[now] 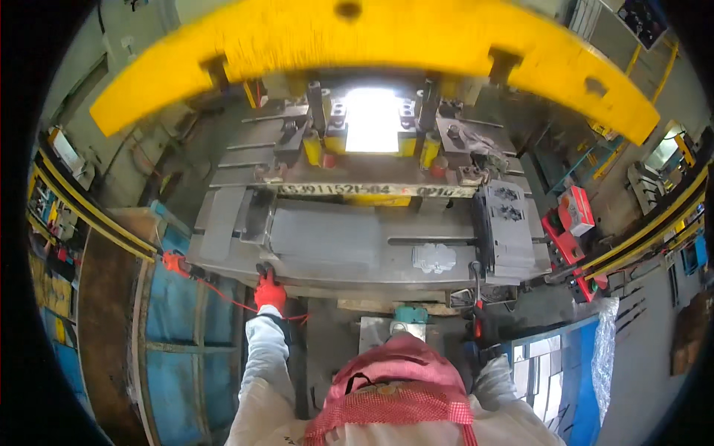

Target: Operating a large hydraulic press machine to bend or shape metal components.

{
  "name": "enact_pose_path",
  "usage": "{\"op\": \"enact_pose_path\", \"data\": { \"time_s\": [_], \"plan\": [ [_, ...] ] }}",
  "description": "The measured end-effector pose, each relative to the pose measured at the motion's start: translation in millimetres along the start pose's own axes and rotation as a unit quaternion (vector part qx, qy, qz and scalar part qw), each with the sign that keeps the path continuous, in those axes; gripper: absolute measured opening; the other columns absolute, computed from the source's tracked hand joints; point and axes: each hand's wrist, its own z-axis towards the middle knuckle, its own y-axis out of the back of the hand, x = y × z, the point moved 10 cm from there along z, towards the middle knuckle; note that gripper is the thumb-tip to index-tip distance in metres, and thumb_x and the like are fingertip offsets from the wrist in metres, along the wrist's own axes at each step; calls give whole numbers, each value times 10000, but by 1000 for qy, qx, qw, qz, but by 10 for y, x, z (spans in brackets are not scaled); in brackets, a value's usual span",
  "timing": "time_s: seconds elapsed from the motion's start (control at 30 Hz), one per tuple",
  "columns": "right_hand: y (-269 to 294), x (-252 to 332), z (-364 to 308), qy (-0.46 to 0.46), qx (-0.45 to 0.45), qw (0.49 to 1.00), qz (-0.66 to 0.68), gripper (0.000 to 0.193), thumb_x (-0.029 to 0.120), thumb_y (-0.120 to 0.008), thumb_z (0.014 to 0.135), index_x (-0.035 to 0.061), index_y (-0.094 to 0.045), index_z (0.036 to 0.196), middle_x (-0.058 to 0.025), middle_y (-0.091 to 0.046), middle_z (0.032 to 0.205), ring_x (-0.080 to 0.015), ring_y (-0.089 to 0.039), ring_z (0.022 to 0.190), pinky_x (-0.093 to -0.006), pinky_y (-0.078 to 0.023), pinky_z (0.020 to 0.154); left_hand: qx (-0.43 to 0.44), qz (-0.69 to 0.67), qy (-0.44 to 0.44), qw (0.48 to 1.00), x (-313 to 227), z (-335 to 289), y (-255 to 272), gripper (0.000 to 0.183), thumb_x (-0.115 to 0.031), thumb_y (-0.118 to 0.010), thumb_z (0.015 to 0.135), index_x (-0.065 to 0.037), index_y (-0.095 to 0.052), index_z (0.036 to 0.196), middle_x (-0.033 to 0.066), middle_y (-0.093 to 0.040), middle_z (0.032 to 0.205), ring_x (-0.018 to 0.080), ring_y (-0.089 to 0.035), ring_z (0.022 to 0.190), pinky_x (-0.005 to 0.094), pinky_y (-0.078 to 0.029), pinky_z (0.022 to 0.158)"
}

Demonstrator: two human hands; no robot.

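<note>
Across the middle of the press, a pale metal bar (372, 190) bears a row of black characters with a small red mark among them. A red-and-white cardboard box (576, 210) stands beyond the right end of the grey steel desk (398, 260). Overhead, a broad yellow beam (372, 37) spans the view and hides part of the machine; below it glows a bright white panel (372, 119).

At the desk's front edge is the left hand in a red glove with dark fingertips (269, 291); whether its fingers grip anything, I cannot tell. The right hand is too dark to make out, its fingers' state unclear, near a dark rod with a red grip (478, 305).

Left of the desk's middle lies a smooth, flat, matt-grey sheet (323, 234). To its right rest a small pale plate with a notched outline (434, 258) and a stack of grey, dark-edged plates (509, 238).
</note>
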Motion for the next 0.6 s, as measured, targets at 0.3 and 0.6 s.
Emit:
{"op": "enact_pose_path", "data": {
  "time_s": [0.3, 0.6],
  "plan": [
    [51, 238, -227, 72, -10, 992, -100, 302, 271, -558, 869, 110, -511, 1120, -28, -575, 775, -136, -540, 566, -277, -443, 487, -6, -3, -24, 1000, 123, 168, -176, 593, -272, -542, 804, -246, -334, 1359, 157, -340, 1390, 385, -459, 1150, 457, -421, 912],
    [-1482, 1988, -517, 248, 125, 928, -249, 569, 198, -548, 876, 21, -312, 1363, -75, -582, 964, -99, -521, 782, -236, -444, 624, -38, -82, -42, 995, 126, 14, -138, 598, -241, -542, 796, -250, -340, 1358, 103, -219, 1462, 392, -488, 1102, 463, -442, 882]
  ]
}}
